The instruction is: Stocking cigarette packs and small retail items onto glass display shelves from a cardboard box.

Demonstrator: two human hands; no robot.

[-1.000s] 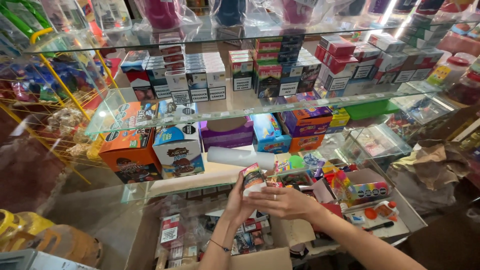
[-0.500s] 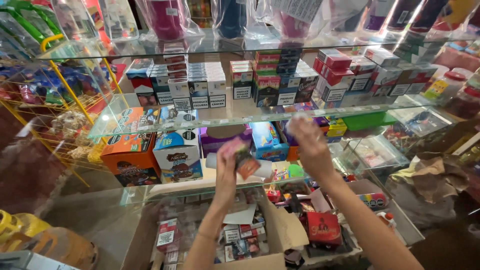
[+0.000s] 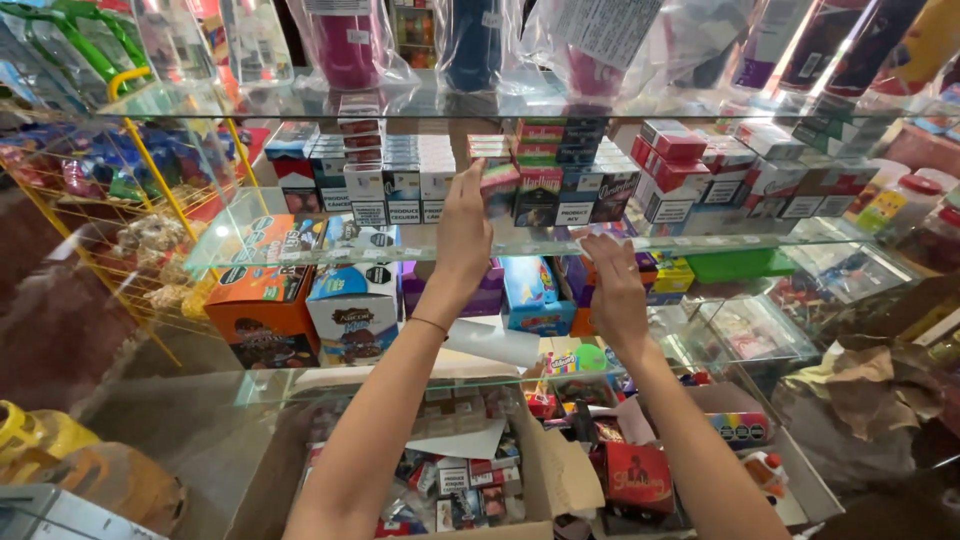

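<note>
From my remote seat I start at the far left, where a yellow wire rack holds bagged goods. Next to it, under the glass shelf, stand an orange carton and a white and blue carton, just beside each other. In the near foreground an open cardboard box holds many small packs.

My left hand reaches up over the glass shelf, its fingers closed on a small pink and green pack, which it holds against the middle of the row of stacked packs at the back of that shelf. I think the pack is touching its neighbours, but the glare on the glass makes that hard to judge. A thin band sits around that wrist.

A little right and nearer, my right hand is open and holds nothing, the fingers spread with the tips at the front edge of the glass shelf. Below it lie a blue box and a red box, the red one near the cardboard box. Further right, red and white packs fill the shelf, and crumpled brown paper lies at the right edge.
</note>
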